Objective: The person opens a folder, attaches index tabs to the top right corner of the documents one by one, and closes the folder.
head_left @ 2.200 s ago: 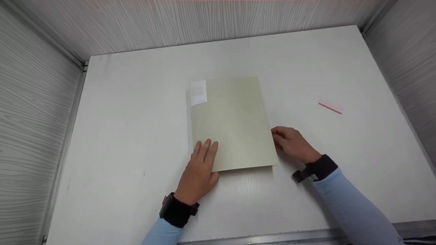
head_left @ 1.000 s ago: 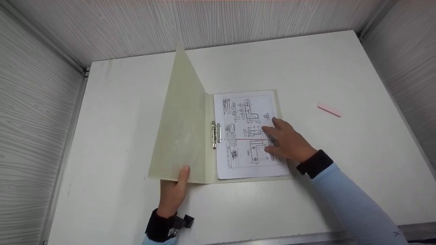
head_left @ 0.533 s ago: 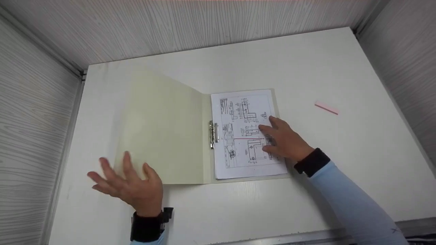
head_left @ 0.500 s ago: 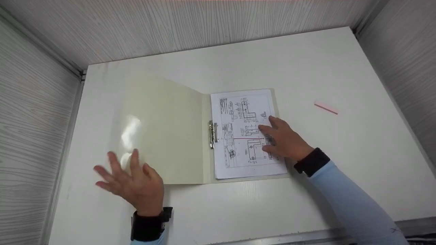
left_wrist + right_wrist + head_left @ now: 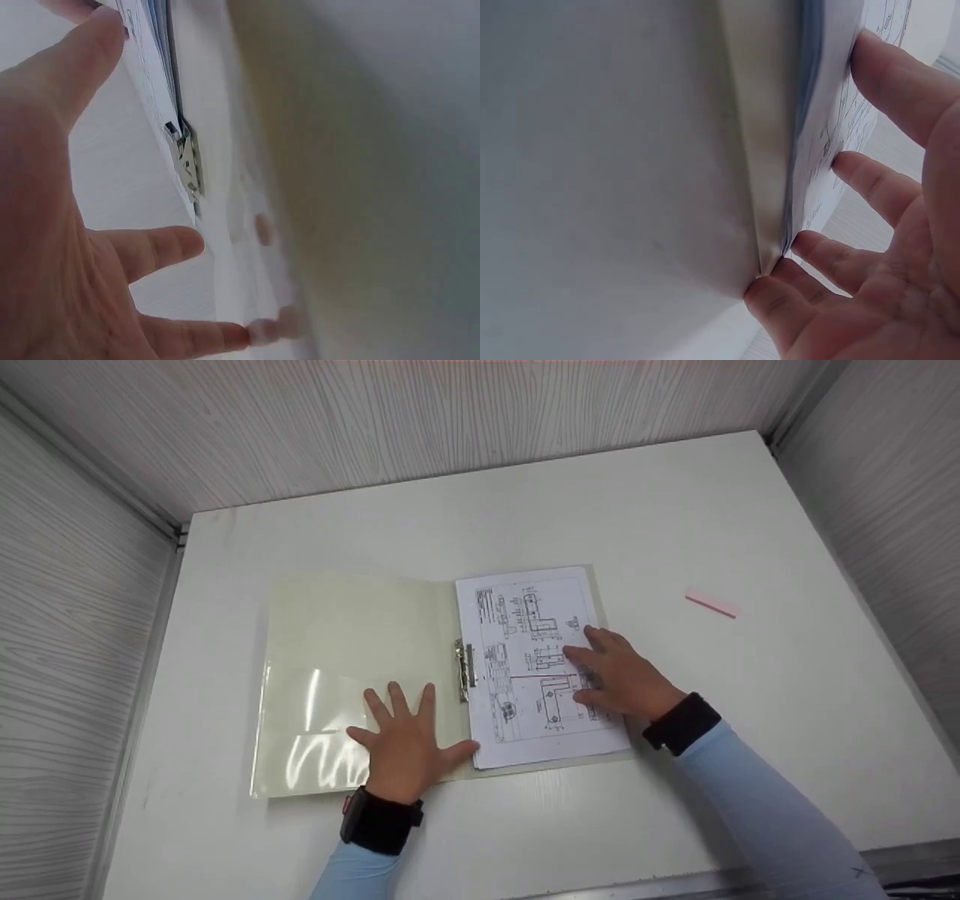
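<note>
Lays folder cover (image 5: 345, 637) lower than earlier with spread hands (image 5: 403, 754), gripping nothing; likely flattening it, next needing steadied papers (image 5: 517, 746).

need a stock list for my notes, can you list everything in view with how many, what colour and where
folder: 1, pale yellow-green, open on the table
papers: count unclear, white with black drawings and a red line, on the right half of the folder
clip: 1, silver, left of the papers
strip: 1, pink, on the table, right of the folder
table: 1, white, under everything
walls: 3, pale grey, behind and either side of the table
rail: 1, grey, near edge of the table
hands: 2, bare; left hand spread over the left cover, right hand on the papers' right side
wristbands: 2, black, on the wrists
sleeves: 2, light blue, on the arms
</note>
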A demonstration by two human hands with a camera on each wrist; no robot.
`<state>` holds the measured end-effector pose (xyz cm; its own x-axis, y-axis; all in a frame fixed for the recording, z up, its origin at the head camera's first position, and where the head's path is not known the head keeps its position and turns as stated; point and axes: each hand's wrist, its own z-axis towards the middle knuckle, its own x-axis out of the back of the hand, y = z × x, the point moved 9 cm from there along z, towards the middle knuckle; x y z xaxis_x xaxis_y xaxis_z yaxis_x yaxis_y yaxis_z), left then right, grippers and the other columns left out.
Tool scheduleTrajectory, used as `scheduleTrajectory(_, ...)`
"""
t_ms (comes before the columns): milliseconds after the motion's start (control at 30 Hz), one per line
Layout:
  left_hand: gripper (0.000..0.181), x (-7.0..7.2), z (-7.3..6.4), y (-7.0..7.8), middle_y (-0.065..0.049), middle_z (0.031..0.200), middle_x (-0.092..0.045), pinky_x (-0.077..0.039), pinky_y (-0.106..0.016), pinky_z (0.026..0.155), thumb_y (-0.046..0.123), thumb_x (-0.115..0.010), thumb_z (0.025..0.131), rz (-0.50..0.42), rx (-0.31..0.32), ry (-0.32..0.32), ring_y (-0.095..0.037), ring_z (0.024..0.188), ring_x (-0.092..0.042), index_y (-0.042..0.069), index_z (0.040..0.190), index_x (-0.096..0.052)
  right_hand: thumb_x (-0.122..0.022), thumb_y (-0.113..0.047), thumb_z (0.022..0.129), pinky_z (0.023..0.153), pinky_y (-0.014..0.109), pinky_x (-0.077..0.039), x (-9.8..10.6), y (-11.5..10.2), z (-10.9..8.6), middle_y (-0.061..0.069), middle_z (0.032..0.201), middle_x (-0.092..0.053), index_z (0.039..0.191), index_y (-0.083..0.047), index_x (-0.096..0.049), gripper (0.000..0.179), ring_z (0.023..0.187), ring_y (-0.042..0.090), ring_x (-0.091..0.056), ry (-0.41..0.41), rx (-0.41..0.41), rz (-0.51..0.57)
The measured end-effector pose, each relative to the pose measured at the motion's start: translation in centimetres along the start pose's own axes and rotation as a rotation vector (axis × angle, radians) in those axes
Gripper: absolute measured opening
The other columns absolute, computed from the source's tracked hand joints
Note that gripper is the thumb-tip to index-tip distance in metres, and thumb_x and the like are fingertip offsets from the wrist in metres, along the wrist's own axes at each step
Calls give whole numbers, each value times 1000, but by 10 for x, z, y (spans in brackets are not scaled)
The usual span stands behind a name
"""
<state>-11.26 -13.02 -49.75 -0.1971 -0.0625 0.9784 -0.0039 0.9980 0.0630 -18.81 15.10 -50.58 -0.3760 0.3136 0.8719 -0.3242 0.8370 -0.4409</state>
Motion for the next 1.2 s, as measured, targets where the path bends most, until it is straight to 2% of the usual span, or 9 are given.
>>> scheduleTrajectory(233,120,-2,6,16,-17,159,-12,-23,-85,79,92,-49,60,24,0,24,-61,135,-5,24,155,-19,-78,-33,80,103,52,-37,3,-5,-4,17,155,-23,143,-22,-46,71,140,38,-21,-13,-1,-11)
scheduleTrajectory(467,115,-3,6,15,-17,158,-14,-25,-85,78,90,-51,62,-1,-5,-1,-62,134,-7,22,152,-29,-78,-32,80,100,51,-41,8,-7,-5,15,154,-25,141,-24,-49,68,137,36,-23,-10,-16,-9)
scheduleTrajectory(600,113,0,3,15,-17,158,-15,-22,-85,80,89,-51,63,-6,-2,23,-60,135,-7,22,151,-33,-78,-32,80,101,50,-40,8,-7,-5,14,154,-24,141,-25,-48,68,138,36,-21,-12,-18,1)
scheduleTrajectory(700,107,5,-1,17,-19,156,-20,-21,-81,89,87,-51,66,5,-22,71,-57,137,-9,18,148,-39,-76,-32,81,102,50,-39,7,-5,-4,12,155,-22,142,-26,-47,68,140,34,-20,-19,-23,11)
scheduleTrajectory(833,97,13,-10,22,-25,152,-26,-17,-68,105,77,-57,74,-2,-80,131,-47,141,-14,9,142,-47,-74,-34,84,105,50,-35,9,-5,-5,12,156,-22,143,-25,-46,66,141,33,-21,-34,-15,29)
scheduleTrajectory(933,92,19,-15,26,-26,151,-29,-13,-61,110,70,-62,76,-18,-110,158,-42,142,-15,5,140,-49,-71,-35,86,106,52,-34,13,-2,-6,12,155,-25,142,-24,-47,63,140,33,-25,-41,-7,54)
scheduleTrajectory(1100,86,29,-20,29,-26,149,-33,-14,-59,111,63,-67,76,-43,-130,210,-42,142,-18,4,137,-52,-65,-35,91,108,52,-31,35,18,-9,11,151,-33,142,-15,-47,58,138,33,-31,2,-47,82)
scheduleTrajectory(1200,81,36,-24,32,-26,147,-36,-16,-59,111,59,-69,78,-60,-145,240,-42,141,-19,3,135,-54,-59,-36,95,109,54,-26,59,46,-15,16,147,-39,141,-6,-45,57,137,36,-31,67,-141,104)
